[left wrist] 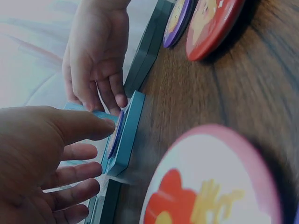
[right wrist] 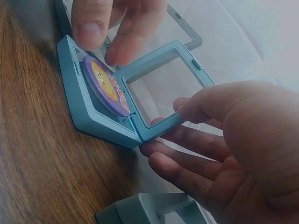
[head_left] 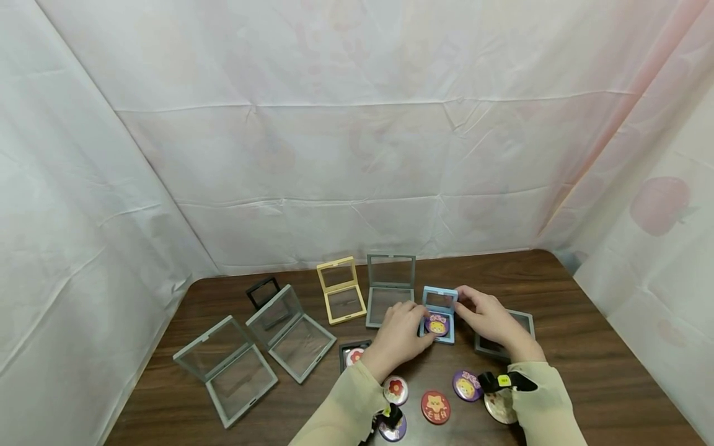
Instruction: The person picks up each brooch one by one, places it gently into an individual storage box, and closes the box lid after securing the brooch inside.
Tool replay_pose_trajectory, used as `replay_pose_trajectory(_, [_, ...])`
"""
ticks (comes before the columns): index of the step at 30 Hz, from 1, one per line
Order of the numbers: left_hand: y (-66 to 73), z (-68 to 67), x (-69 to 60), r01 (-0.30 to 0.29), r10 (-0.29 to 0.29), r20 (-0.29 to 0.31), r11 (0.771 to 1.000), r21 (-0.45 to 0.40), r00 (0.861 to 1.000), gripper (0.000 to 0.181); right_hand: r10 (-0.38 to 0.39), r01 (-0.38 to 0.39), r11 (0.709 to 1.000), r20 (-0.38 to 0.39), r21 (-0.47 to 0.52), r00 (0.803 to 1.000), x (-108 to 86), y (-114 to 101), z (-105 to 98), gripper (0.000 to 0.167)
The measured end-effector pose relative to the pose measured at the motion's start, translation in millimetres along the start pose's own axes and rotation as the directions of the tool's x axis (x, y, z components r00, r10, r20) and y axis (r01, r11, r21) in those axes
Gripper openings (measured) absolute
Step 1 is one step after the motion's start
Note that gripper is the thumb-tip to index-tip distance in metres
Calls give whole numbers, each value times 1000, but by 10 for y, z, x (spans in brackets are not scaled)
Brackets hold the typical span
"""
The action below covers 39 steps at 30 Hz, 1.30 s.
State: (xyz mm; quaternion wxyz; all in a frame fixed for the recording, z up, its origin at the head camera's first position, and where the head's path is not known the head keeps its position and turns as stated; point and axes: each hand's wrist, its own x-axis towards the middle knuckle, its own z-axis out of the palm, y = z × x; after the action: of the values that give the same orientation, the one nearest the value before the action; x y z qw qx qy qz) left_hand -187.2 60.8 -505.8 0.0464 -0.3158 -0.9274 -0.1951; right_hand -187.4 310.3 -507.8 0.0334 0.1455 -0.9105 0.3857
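A small light-blue hinged display frame (head_left: 444,340) lies on the table with its clear-windowed lid raised. Inside its base sits a round purple badge (right wrist: 103,86) with a yellow cartoon face, slightly tilted in the right wrist view. My left hand (head_left: 398,334) is over the base's left side, thumb and index finger spread close to the badge and gripping nothing; whether the thumb touches it I cannot tell. At the raised lid (right wrist: 161,86), my right hand (head_left: 491,316) pinches the side edge between thumb and fingers.
Grey frames (head_left: 243,387) and a yellow frame (head_left: 346,319) stand unfolded to the left, with a black one (head_left: 262,291) behind. Another grey frame (head_left: 524,319) lies beside the right hand. Several badges, including a red one (head_left: 436,407), lie near the front.
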Motion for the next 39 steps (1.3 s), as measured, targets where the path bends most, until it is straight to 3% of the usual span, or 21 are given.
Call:
replay_pose_trajectory(11, [-73, 11, -32, 36, -38, 25, 998, 53, 999, 49, 58, -58, 998, 18, -1, 998, 10, -39, -8, 20])
replay_pose_trajectory(18, [-81, 17, -41, 25, -26, 10, 998, 51, 1000, 42, 112, -113, 993, 50, 33, 993, 8, -92, -29, 40])
replay_pose_trajectory(39, [-109, -17, -29, 3, -4, 26, 999, 50, 1000, 33, 146, -150, 988, 119, 26, 982, -5, -157, -81, 43])
